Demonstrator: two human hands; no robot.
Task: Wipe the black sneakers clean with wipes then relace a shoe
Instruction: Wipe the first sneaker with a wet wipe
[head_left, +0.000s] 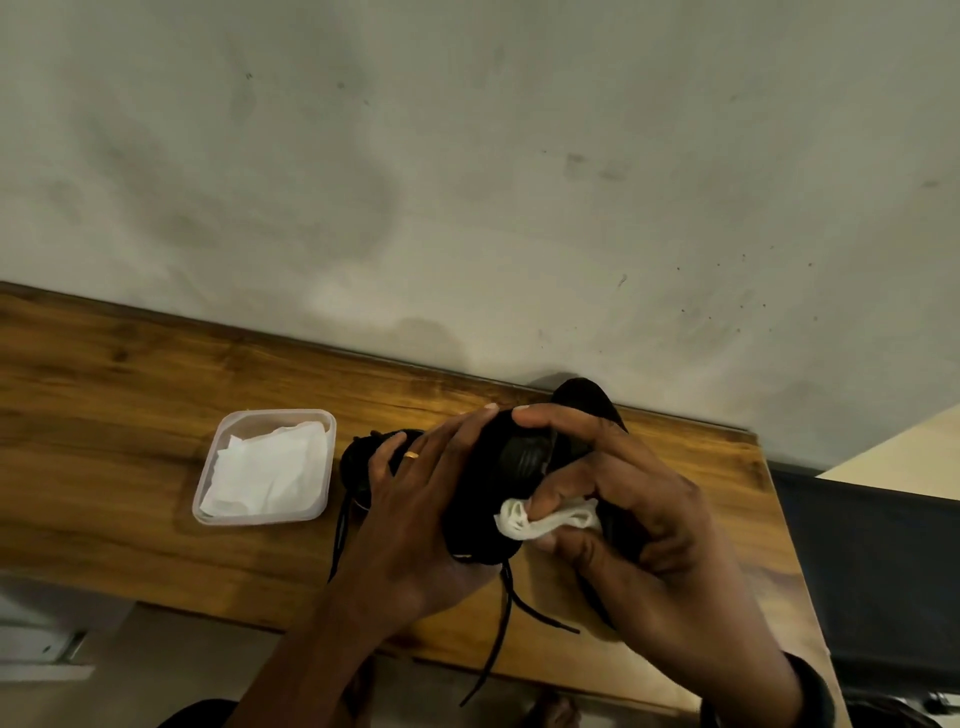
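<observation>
A long wooden surface (104, 415) of warm brown grain ran slantwise across the lower view, its far edge set against a grey-green plastered wall (467, 182) marked with smudges and small dark specks. To the right of the surface stood a dark panel (872, 571), and above that the corner of a pale cream top (909, 452). A pale floor showed below the near edge at the left.

On the surface, left of the hands, sat a clear plastic container (260, 519) with crumpled white wipes (270, 473) inside.

The black sneaker (478, 499) was held up just over the surface between both hands, its ridged sole turned towards the camera. The left grip (415, 509), with a gold ring (411, 455) on one finger, was curled around the shoe from the left side. The right grip (639, 509) pinched a bunched white wipe (550, 519) against the sneaker, with one finger stretched over the top of the shoe. Loose black laces (506, 613) hung from the sneaker past the near edge of the surface.

A further black shape (587, 400) rose behind the right grip, close to the wall; I could not tell whether it was the second sneaker. A dark cuff (810, 691) covered the right wrist.
</observation>
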